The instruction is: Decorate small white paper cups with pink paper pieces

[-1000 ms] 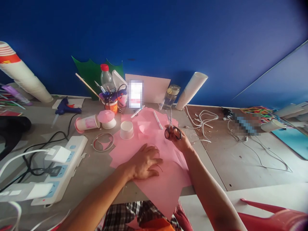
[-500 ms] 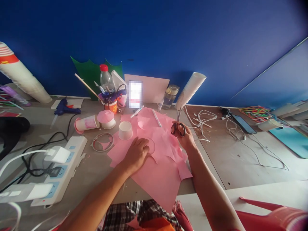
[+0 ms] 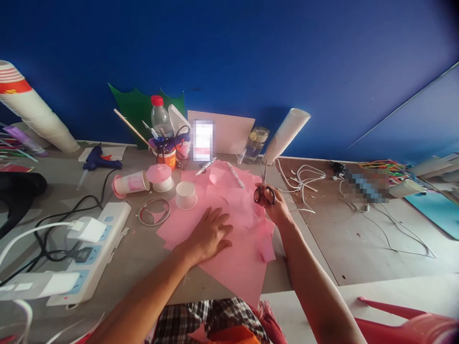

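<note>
Sheets and scraps of pink paper [image 3: 236, 267] lie in a loose pile in front of me, one corner hanging past the table edge. My left hand [image 3: 210, 235] rests on the pile with its fingers spread. A pair of scissors [image 3: 264, 193] with black handles is in my right hand [image 3: 276, 206], blades pointing away toward the wall. Just beyond my left hand stands a white paper cup [image 3: 186, 195]. Two white pens, one of them this marker [image 3: 235, 175], lie on the far part of the paper. A roll of tape [image 3: 154, 211] sits to the left.
A white power strip [image 3: 96, 253] with plugs and cables occupies the left side. Behind it lies a blue glue gun [image 3: 95, 160]. A leaning stack of paper cups [image 3: 287, 136] and a water bottle [image 3: 256, 143] stand by the blue wall. Coiled white cable [image 3: 304, 177] lies on the right.
My left hand has opened, its fingers going from curled to spread on the paper. The pink scraps near my right wrist have shifted left. The scissors stay in my right hand.
</note>
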Available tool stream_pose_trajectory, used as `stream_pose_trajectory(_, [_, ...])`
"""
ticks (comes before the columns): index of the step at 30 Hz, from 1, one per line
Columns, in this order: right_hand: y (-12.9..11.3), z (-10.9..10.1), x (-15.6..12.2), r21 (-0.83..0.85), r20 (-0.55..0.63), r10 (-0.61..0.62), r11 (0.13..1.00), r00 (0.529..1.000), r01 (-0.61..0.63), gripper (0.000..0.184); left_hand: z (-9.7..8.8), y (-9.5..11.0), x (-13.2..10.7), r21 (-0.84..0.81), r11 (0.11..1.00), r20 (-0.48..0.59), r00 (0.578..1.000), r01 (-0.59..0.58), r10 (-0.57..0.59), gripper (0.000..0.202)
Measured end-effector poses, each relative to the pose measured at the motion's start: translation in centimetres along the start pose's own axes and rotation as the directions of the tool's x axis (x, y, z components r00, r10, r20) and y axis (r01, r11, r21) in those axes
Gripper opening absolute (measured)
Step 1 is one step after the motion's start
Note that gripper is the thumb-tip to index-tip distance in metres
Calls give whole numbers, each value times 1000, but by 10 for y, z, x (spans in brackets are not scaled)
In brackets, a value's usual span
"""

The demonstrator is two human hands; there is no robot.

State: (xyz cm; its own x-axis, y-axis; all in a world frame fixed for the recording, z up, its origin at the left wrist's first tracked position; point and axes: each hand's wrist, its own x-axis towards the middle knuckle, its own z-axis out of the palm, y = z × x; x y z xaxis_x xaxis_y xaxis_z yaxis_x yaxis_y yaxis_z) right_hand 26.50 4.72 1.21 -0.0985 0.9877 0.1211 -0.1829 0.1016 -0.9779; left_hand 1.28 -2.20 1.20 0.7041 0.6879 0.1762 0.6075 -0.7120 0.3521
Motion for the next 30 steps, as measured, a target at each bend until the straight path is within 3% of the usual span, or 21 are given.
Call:
stream_pose_trajectory(6, [-2,3,-1,-38,15,22,999,1000,-22,44,-2,-4,2,44,982,-206,964,182,-169,19])
stream_pose_trajectory(9, [-2,5,-2,-76,19,14,997,1000,-13,46,0,-5,1,35,990,-179,975,137,-129,28])
stream_pose_trajectory(12, [-4,7,-3,-131,30,-1,991,1000,5,46,3,-4,-1,43,997,-82,994,71,-67,41])
stream_pose_trajectory(17, [-10,14,-6,-289,28,67,956,997,-56,44,3,-3,0,83,992,21,996,90,-92,50])
stream_pose_trajectory(22, [-12,19,-5,-420,-57,140,895,988,-151,42,1,-3,1,99,988,-1,993,115,-116,47])
stream_pose_trajectory(30, [-15,21,-7,-442,-73,151,881,986,-168,40,-1,-2,2,187,944,-136,959,272,-249,38])
